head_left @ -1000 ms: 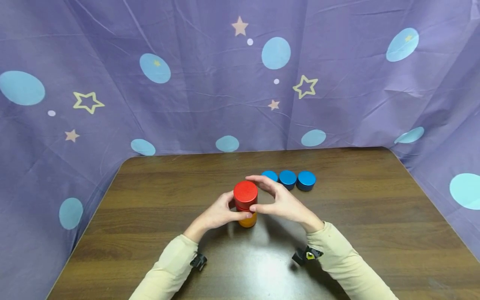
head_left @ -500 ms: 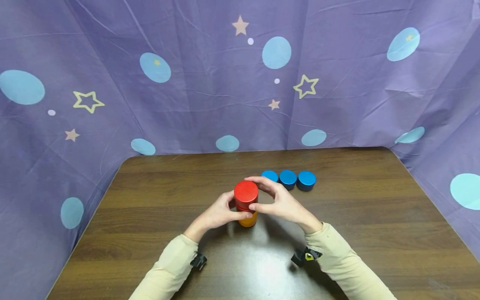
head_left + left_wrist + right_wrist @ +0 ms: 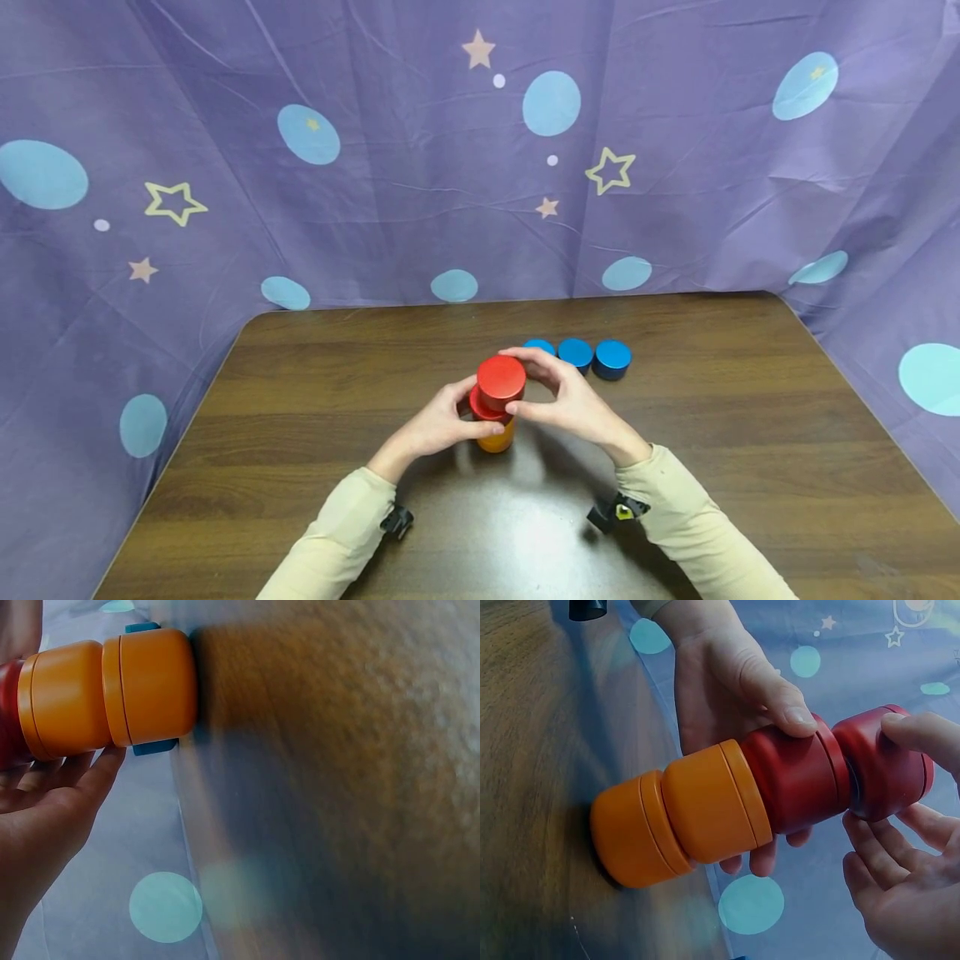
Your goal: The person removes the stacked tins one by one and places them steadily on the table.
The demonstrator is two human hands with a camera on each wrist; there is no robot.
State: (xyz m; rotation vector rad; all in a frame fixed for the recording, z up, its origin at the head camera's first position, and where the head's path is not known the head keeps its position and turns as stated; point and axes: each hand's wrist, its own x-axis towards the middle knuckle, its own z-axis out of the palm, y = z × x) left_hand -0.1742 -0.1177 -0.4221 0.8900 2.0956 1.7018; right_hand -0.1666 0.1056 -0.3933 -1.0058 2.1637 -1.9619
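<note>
A stack of small lidded round jars stands on the table, two orange below and red above. The lower orange jar [image 3: 634, 832] rests on the wood, with the upper orange jar [image 3: 712, 802] on it. My left hand [image 3: 442, 425] grips the lower red jar [image 3: 791, 780], thumb in front and fingers behind. With thumb and fingers my right hand [image 3: 570, 404] holds the top red jar [image 3: 501, 379] by its sides. That jar sits off-centre to the right, exposing part of the lid beneath; a narrow gap shows at one side in the right wrist view.
Three blue-lidded jars stand in a row behind my right hand: the left one [image 3: 538, 343] partly hidden by my fingers, a middle one [image 3: 574, 353] and a right one [image 3: 612, 358]. The wooden table [image 3: 337, 358] ends at a patterned purple curtain [image 3: 390, 167].
My right hand has moved the top red jar slightly right and up, out of line with the stack. The left hand and the jars below stay in place.
</note>
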